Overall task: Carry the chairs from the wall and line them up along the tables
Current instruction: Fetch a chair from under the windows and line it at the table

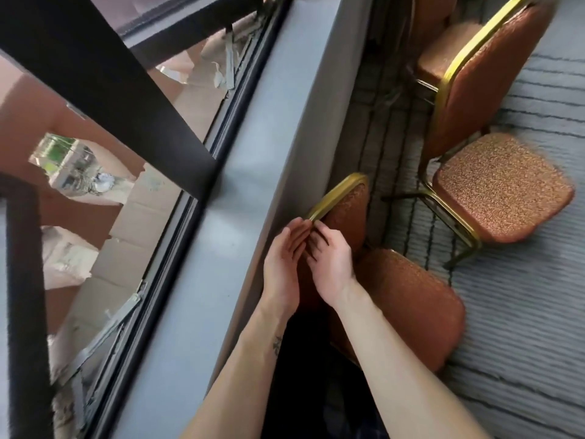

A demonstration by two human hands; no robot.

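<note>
The nearest chair [411, 299], with a rust-brown patterned seat and a gold metal frame, stands against the grey wall below the window. Its backrest top [340, 191] is right under my hands. My left hand [283, 264] lies with the palm turned inward and the fingers nearly straight, its fingertips touching the gold rim on the wall side. My right hand [330, 261] has curled fingers that pinch the same rim at the near end of the backrest. A second chair [500, 188] of the same kind stands further along the wall.
A third chair [443, 49] is partly visible at the top. A wide grey window sill [240, 191] and a dark window frame [104, 77] run along the left. Grey striped carpet [531, 327] covers the floor on the right.
</note>
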